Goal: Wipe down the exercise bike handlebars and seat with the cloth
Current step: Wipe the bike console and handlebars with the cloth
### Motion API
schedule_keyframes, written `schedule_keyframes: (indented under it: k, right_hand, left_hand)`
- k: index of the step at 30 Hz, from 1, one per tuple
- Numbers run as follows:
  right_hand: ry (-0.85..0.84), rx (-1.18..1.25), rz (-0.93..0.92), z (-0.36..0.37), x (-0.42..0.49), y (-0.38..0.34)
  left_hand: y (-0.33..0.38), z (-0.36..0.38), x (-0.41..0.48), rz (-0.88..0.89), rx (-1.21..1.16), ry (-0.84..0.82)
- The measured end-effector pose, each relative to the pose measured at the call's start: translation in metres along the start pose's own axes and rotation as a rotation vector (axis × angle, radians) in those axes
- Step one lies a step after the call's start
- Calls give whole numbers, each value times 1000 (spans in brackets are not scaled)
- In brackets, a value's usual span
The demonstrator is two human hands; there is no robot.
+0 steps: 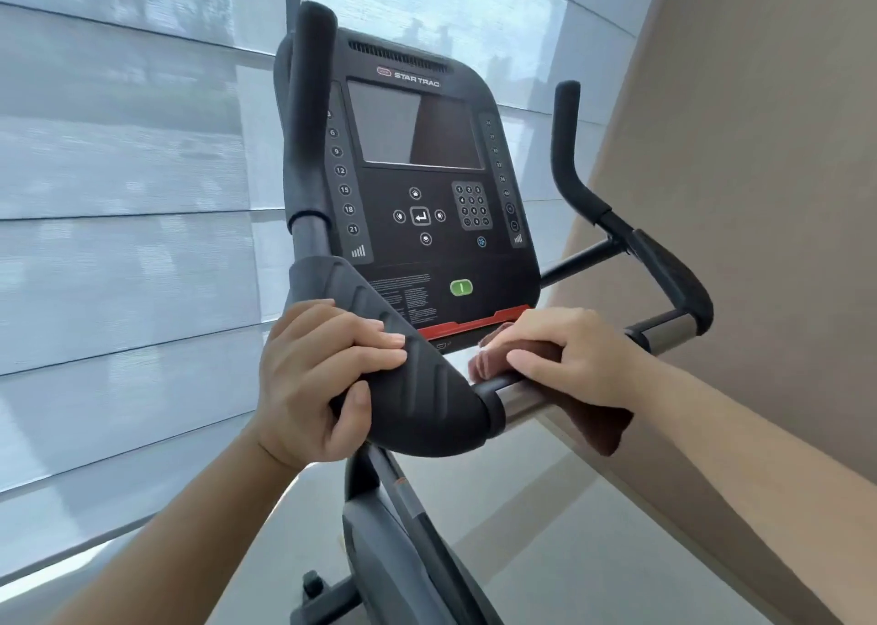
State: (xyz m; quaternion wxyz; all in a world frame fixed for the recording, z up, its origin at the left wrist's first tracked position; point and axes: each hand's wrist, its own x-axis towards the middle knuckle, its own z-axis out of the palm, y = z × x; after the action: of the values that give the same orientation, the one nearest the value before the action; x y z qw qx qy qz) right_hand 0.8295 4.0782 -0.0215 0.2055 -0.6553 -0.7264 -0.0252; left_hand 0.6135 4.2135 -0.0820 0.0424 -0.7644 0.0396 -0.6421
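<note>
Your left hand (322,377) grips the fat black pad of the handlebars (427,387). Your fingers curl over the top of it and your thumb hooks under it. Your right hand (569,358) holds the brown cloth (605,427) down on the silver bar (524,399), just beside that black pad. Your fingers curl round the cloth and the bar together. Some cloth bunches up by your fingertips and some hangs under your wrist. Behind your hands stands the black screen panel (427,173) with a green button (461,287). Two black horns (306,102) stick up, one on each side of the panel. A window blind (118,197) is on your left and a tan wall (759,149) is on your right.
</note>
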Motion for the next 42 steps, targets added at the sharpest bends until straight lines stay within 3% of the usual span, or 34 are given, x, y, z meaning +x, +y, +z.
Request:
schedule_keyframes:
  k: [3,5,7,11,14,17,21,25,29,34,38,42]
  right_hand:
    - [-192,-5,125,-17,7,9]
    - [-190,-28,121,-12,9,1]
    - [8,-42,41,9,5,-14]
    - [625,-116,-183,49,-16,-22]
    - [985,-189,-172,69,-25,5]
    - [1232,-124,-62,81,-24,28]
    - [1399,-61,36,103,-16,9]
    - [1476,33,13,129,-4,-34]
    - [1519,-77,-60,126,-4,-6]
    - [1640,23,115,126,1,-2]
    - [1607,38,63,145,8,-50]
    - [1578,-86,-16,134,0,-13]
  left_hand:
    - [1,-2,0,-13,8,-22]
    - [0,-3,0,-20,4,-34]
    - [0,-3,0,-22,1,-42]
    - [7,-6,4,-80,19,-93]
    - [21,-10,4,-162,106,-141]
    - [35,-8,-1,-168,235,-182]
    - [39,2,-1,-175,230,-72]
    - [38,6,-2,-178,243,-20]
    - [42,6,-2,-182,234,-26]
    - [40,6,-2,-185,227,-17]
    - [39,6,-1,-176,234,-19]
    - [40,6,-1,-183,212,-25]
